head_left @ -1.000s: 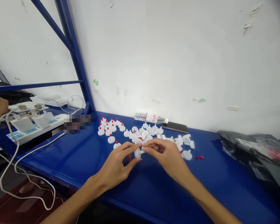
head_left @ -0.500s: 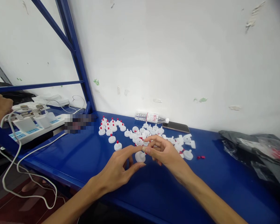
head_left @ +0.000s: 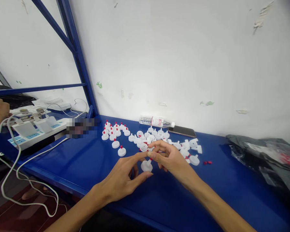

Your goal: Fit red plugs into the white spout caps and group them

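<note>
We see a small white plastic cap (head_left: 146, 165), a round disc with a short spout tipped in red, low over the blue table (head_left: 91, 158) in front of the loose pile of caps (head_left: 157, 138). Our left hand (head_left: 122, 175) pinches it between thumb and forefinger, other fingers loosely spread. Our right hand (head_left: 170, 158) has its fingers curled, fingertips meeting at the red tip; whether it grips anything, we cannot tell.

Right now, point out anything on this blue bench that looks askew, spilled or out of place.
A water bottle lies on its side against the wall beside a phone. Two loose red tips sit apart from the white caps. The left hand and right hand grip one white cap.
</note>
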Demonstrator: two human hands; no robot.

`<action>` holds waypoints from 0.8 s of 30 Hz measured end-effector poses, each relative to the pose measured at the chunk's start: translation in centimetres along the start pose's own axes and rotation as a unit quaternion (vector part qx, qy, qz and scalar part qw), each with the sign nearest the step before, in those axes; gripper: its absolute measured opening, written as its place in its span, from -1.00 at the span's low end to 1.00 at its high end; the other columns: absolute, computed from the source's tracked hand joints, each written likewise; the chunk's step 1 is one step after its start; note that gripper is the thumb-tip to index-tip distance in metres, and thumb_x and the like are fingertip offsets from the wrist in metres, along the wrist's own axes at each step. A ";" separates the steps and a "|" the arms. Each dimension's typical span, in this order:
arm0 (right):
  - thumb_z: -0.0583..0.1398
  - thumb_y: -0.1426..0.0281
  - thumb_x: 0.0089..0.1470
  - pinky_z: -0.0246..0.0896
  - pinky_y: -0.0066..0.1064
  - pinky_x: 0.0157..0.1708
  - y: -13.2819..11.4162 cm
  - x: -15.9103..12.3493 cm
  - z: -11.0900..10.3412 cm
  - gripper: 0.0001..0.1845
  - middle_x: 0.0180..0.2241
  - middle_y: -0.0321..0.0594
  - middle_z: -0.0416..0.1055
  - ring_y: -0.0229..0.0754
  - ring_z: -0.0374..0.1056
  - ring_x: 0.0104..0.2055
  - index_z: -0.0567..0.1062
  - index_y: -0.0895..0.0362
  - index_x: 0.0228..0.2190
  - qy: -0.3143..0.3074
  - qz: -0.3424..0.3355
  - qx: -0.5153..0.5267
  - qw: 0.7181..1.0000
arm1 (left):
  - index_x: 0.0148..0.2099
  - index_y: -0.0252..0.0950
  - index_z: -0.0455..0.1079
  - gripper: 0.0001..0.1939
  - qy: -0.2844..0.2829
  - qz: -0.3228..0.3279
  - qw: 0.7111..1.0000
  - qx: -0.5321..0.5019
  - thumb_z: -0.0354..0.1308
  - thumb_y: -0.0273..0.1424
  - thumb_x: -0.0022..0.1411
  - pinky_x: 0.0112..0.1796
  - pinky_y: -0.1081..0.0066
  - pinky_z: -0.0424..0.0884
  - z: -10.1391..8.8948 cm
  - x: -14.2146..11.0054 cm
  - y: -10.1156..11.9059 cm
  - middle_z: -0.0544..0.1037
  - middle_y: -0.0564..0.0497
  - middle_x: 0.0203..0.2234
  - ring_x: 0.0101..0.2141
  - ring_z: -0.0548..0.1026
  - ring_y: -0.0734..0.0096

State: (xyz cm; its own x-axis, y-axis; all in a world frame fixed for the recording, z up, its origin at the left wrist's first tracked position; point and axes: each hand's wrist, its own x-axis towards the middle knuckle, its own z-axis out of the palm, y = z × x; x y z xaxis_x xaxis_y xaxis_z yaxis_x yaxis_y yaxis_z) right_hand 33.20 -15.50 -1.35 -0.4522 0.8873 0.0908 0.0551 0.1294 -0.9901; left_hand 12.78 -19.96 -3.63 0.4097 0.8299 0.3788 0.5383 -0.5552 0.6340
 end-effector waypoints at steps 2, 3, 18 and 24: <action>0.26 -0.01 0.15 0.06 -0.52 -0.61 -0.1 0.1 -0.3 -0.55 -0.36 -0.32 0.43 -0.37 0.24 -0.56 0.50 0.08 -0.14 0.016 -0.024 -0.023 0.999 | 0.25 -0.11 0.32 -0.56 -0.009 0.001 1.000 0.006 0.18 -0.31 0.36 -0.49 0.54 0.39 -0.1 0.1 0.1 0.58 0.14 -0.38 -0.57 0.47 0.56; 0.20 -0.02 0.21 0.06 -0.50 -0.61 -0.1 0.2 -0.6 -0.55 -0.36 -0.31 0.44 -0.37 0.23 -0.56 0.51 0.10 -0.16 0.030 -0.034 -0.036 0.998 | 0.23 -0.10 0.33 -0.58 -0.013 0.002 1.000 0.008 0.18 -0.33 0.34 -0.49 0.55 0.38 -0.1 0.1 0.1 0.58 0.14 -0.35 -0.57 0.48 0.57; 0.06 0.44 0.38 0.27 -0.28 -0.13 1.3 0.4 -2.4 -0.69 -0.07 -0.12 0.57 -0.01 0.40 -0.03 0.59 0.14 -0.04 0.169 -0.143 -0.585 0.781 | 0.09 -0.08 0.34 -0.70 0.025 -0.073 0.991 0.105 0.18 -0.35 0.33 -0.13 0.29 0.42 0.4 0.7 -1.0 0.53 0.04 -0.15 -0.18 0.51 0.26; 0.10 0.48 0.35 0.23 -0.17 -0.02 2.6 1.0 -3.3 -0.70 -0.12 -0.14 0.61 0.03 0.41 -0.04 0.60 0.11 -0.03 0.104 -0.125 -0.606 0.779 | -0.04 -0.16 0.30 -0.83 0.046 -0.087 0.987 0.126 0.15 -0.37 0.33 -0.25 0.34 0.39 0.4 0.8 -1.3 0.52 0.06 -0.20 -0.30 0.49 0.33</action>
State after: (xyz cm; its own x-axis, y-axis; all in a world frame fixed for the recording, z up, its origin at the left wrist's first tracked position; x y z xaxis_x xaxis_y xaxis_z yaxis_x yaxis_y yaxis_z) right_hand 35.81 -12.88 -3.49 -0.4365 0.8041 0.4036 0.8451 0.5203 -0.1226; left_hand 12.75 -18.57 -4.43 0.2329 0.9092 0.3451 0.7651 -0.3904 0.5121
